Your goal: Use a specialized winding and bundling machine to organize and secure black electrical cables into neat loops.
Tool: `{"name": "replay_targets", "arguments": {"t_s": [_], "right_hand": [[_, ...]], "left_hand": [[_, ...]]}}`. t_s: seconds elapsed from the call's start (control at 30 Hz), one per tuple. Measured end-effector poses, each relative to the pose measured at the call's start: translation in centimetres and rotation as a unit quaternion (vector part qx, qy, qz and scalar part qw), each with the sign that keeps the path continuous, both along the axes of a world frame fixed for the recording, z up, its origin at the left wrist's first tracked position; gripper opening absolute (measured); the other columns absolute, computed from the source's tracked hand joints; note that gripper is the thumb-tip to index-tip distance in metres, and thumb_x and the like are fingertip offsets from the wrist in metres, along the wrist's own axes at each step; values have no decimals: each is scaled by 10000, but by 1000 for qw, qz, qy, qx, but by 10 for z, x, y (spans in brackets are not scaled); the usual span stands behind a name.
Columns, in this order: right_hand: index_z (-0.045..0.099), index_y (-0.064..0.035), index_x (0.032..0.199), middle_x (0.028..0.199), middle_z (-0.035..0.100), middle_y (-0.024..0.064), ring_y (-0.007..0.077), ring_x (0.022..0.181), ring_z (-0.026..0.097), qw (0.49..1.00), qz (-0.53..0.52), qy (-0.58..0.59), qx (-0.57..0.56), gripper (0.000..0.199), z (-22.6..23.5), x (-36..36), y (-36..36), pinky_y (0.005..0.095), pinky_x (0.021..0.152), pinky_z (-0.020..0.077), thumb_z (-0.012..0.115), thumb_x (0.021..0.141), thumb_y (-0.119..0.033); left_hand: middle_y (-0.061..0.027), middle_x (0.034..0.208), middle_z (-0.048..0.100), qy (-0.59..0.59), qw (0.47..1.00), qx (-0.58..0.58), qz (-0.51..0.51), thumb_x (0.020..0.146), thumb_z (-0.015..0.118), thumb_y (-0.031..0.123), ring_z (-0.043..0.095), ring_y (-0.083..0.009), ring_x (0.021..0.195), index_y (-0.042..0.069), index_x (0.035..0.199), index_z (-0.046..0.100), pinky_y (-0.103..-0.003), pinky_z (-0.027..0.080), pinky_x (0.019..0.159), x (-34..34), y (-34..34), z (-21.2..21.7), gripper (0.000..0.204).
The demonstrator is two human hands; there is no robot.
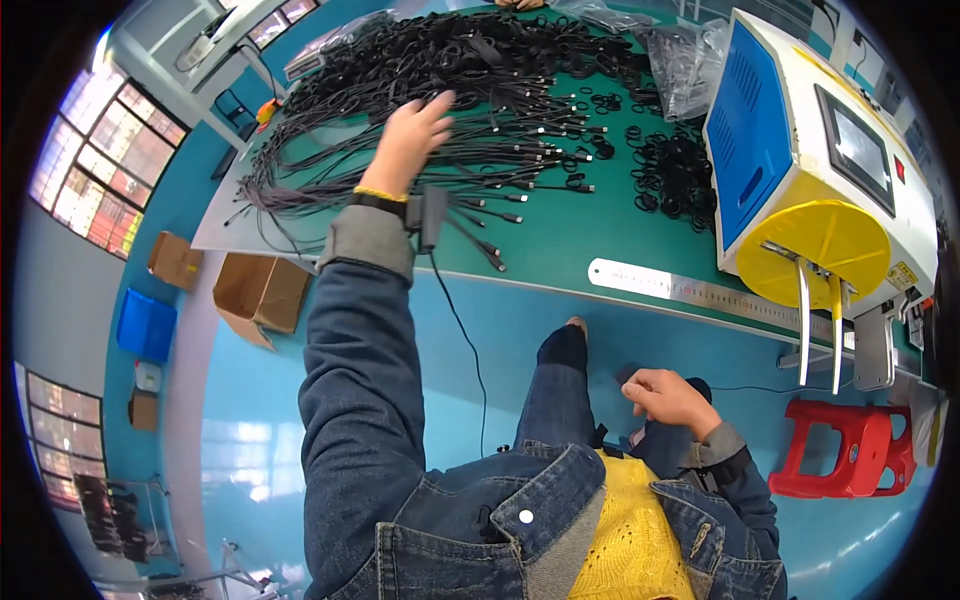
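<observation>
My left hand (415,135) reaches over the green-topped table with its fingers stretched out and nothing visible in them. Beneath and around it lie black cables (340,185), spread in a bundle with their plug ends toward the right. Behind them is a large heap of coiled black cables (440,60). My right hand (675,400) is low in front of my body, off the table, with fingers curled together. A small dark patch shows by its fingertips; I cannot make out whether it is held.
A white and blue machine (755,130) with a yellow round front stands at the right. Near it lie black rings (670,170), clear plastic bags (685,65) and a steel ruler (680,288) at the table's edge. A red stool (835,450) and cardboard box (258,290) stand on the floor.
</observation>
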State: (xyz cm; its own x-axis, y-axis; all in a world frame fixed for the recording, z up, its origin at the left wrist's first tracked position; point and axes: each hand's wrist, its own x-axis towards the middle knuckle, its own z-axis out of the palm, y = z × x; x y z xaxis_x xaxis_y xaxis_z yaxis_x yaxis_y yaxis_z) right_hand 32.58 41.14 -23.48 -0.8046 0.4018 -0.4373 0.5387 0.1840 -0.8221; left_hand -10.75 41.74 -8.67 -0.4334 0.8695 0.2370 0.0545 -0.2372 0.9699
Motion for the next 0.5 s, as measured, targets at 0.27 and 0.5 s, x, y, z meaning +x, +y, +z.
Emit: {"name": "replay_targets", "arguments": {"t_s": [0.27, 0.5], "right_hand": [[603, 3, 876, 750, 651, 96, 176, 637, 628, 997, 35, 11, 65, 252, 8, 19, 28, 310, 583, 486, 579, 841, -245], [606, 4, 869, 737, 651, 99, 183, 666, 642, 997, 23, 28, 66, 231, 0, 31, 28, 315, 608, 491, 584, 829, -222]], "left_hand": [[-121, 1106, 542, 551, 614, -493, 277, 805, 551, 243, 495, -321, 1101, 95, 1041, 568, -497, 416, 857, -45, -55, -93, 280], [-37, 858, 590, 741, 554, -291, 242, 817, 552, 198, 541, -250, 890, 118, 901, 596, -434, 403, 743, -43, -65, -82, 124]]}}
